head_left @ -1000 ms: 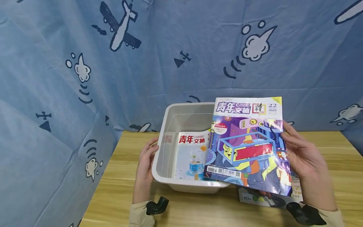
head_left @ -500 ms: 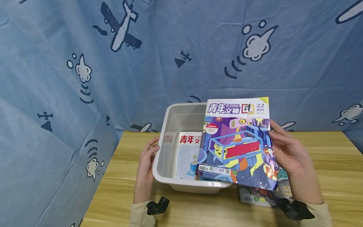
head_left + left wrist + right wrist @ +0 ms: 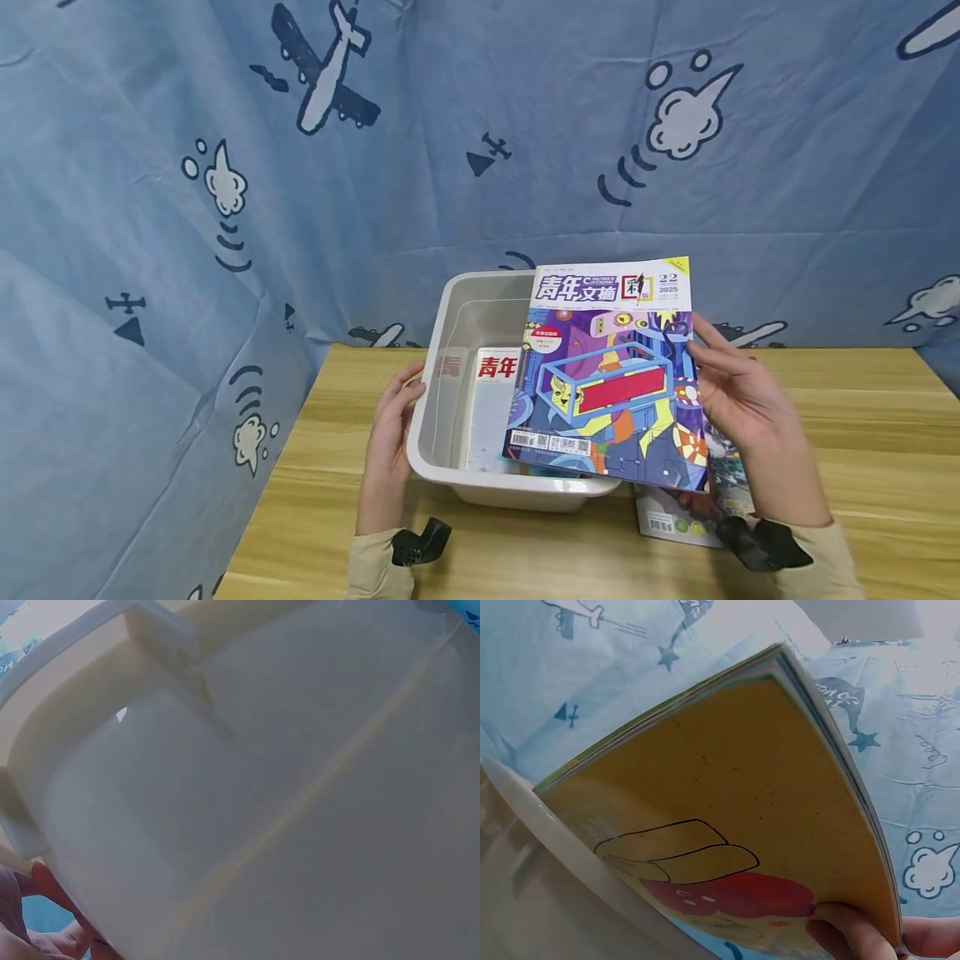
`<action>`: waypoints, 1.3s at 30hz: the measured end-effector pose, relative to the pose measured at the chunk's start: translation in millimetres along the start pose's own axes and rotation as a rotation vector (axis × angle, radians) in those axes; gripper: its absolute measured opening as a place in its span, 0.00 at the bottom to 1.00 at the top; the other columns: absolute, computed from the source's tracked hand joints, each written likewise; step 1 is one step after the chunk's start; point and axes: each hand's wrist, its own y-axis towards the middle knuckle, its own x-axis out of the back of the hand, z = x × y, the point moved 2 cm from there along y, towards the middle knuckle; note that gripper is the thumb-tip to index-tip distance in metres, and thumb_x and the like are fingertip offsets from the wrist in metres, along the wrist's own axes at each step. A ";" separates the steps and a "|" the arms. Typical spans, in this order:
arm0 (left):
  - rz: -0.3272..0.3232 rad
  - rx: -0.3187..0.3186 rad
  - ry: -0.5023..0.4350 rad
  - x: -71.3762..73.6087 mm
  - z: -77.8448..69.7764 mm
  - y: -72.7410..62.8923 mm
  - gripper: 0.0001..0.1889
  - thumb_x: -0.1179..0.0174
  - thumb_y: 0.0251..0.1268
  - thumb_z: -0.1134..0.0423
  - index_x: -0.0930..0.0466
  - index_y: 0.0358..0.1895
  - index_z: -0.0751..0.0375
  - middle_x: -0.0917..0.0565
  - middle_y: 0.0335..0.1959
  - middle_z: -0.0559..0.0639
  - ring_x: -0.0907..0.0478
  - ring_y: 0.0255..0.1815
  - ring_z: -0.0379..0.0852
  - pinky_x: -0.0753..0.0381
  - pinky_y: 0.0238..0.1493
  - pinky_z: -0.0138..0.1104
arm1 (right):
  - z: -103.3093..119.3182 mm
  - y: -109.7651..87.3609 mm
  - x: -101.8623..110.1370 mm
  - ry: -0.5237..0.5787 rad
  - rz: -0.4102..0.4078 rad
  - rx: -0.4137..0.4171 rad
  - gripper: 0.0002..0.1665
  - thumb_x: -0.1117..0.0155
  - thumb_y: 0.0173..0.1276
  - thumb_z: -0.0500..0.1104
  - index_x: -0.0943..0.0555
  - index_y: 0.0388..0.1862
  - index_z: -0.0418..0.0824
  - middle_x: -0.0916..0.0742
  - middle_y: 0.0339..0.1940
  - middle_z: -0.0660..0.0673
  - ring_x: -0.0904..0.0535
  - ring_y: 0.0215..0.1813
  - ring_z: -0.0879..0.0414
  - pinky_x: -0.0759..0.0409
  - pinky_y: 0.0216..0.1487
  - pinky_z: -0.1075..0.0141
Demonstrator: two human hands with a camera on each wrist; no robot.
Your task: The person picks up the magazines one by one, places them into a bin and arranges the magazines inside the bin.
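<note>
My right hand [image 3: 738,396] pinches the right edge of a colourful magazine [image 3: 600,375], its cover facing up. The magazine overlaps the right part of a light grey plastic bin [image 3: 517,497] in the head view. From the right wrist, its yellow back cover [image 3: 727,772] shows beside the bin's rim [image 3: 592,866], with fingers and thumb on either side of the edge. My left hand [image 3: 390,425] holds the bin at its left rim; its curled fingers [image 3: 64,937] show at the lower left of the left wrist view. Inside the bin lies another magazine [image 3: 491,417], partly covered.
One more magazine [image 3: 667,517] lies on the wooden table [image 3: 862,442] right of the bin, partly hidden under the held magazine and right forearm. A blue patterned cloth [image 3: 420,192] hangs behind the table.
My right hand has carried the held magazine leftward, so it now covers more of the bin and of the magazine inside. My left hand stays at the bin's left rim.
</note>
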 end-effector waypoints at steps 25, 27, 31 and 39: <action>0.001 -0.013 0.023 -1.9 -1.0 1.4 0.17 0.52 0.76 0.74 0.27 0.64 0.68 0.20 0.54 0.56 0.17 0.48 0.44 0.14 0.49 0.33 | -37.3 28.6 -11.5 -0.125 -0.059 0.000 0.26 0.56 0.79 0.23 0.24 0.66 0.41 0.19 0.60 0.33 0.18 0.60 0.35 0.26 0.69 0.53; -0.004 -0.012 0.024 -1.8 -0.9 1.1 0.17 0.52 0.76 0.74 0.26 0.63 0.67 0.20 0.54 0.55 0.17 0.47 0.44 0.14 0.49 0.33 | -41.0 31.0 -11.9 -0.142 -0.054 0.000 0.27 0.56 0.79 0.23 0.25 0.68 0.41 0.19 0.60 0.33 0.18 0.60 0.36 0.25 0.68 0.53; -0.013 -0.011 0.030 -1.1 -0.4 0.8 0.15 0.51 0.75 0.73 0.22 0.59 0.63 0.20 0.55 0.56 0.18 0.47 0.45 0.14 0.49 0.33 | -47.0 35.6 -15.1 -0.163 -0.101 0.009 0.40 0.54 0.78 0.22 0.38 0.82 0.51 0.21 0.60 0.33 0.17 0.58 0.35 0.24 0.67 0.50; -0.030 -0.002 0.049 0.2 -0.3 1.1 0.17 0.51 0.74 0.73 0.25 0.63 0.66 0.22 0.59 0.57 0.18 0.51 0.47 0.15 0.55 0.38 | -58.2 47.2 -22.8 -0.283 -0.129 0.004 0.50 0.53 0.78 0.24 0.57 0.87 0.57 0.21 0.60 0.37 0.15 0.54 0.38 0.22 0.63 0.51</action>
